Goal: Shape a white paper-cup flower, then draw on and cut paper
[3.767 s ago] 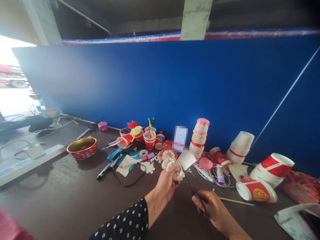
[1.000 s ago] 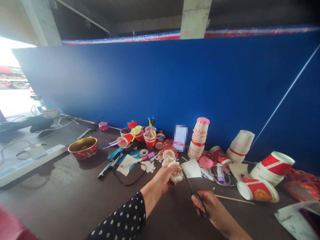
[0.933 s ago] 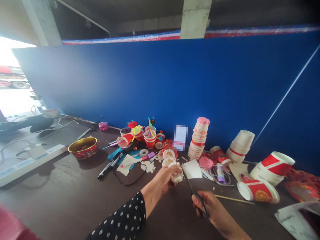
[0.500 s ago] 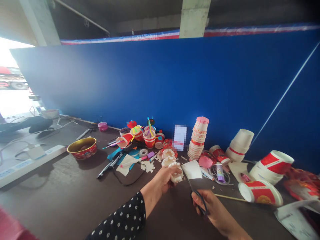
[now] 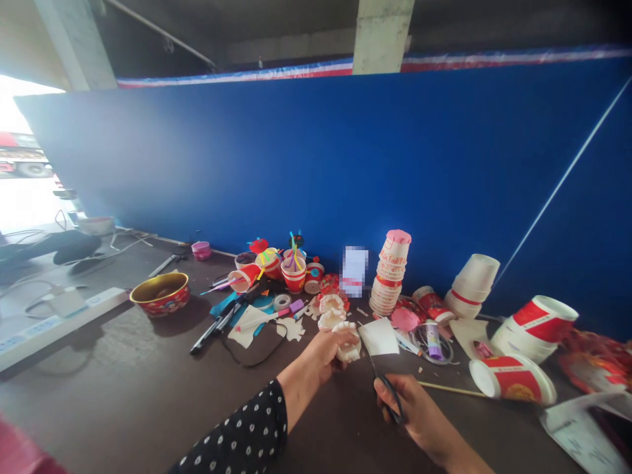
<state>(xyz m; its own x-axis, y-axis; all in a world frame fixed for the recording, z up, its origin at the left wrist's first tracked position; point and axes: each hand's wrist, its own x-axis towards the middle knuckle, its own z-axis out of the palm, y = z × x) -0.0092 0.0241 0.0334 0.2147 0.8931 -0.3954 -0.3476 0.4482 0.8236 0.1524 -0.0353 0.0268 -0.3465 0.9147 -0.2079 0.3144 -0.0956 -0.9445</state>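
Observation:
My left hand (image 5: 330, 350) is closed on a white paper piece with a ragged, notched edge (image 5: 351, 350). My right hand (image 5: 405, 399) grips black-handled scissors (image 5: 390, 399) by the loops, their blades pointing away from me, just right of the paper piece. A white square of paper (image 5: 381, 337) lies beyond the blades. Behind my left hand are more notched white paper rings (image 5: 332, 320). Whether the blades touch the held piece I cannot tell.
A tall stack of paper cups (image 5: 390, 276) stands at the back, with more stacked cups (image 5: 536, 326) and a cup on its side (image 5: 513, 380) at right. A glue stick (image 5: 433, 340), decorated cups (image 5: 293, 273), a red bowl (image 5: 160, 294) and a power strip (image 5: 59, 326) surround the hands.
My right hand has shifted slightly left with the scissors, and their handle loops look closer together. My left hand holds the paper piece in nearly the same place.

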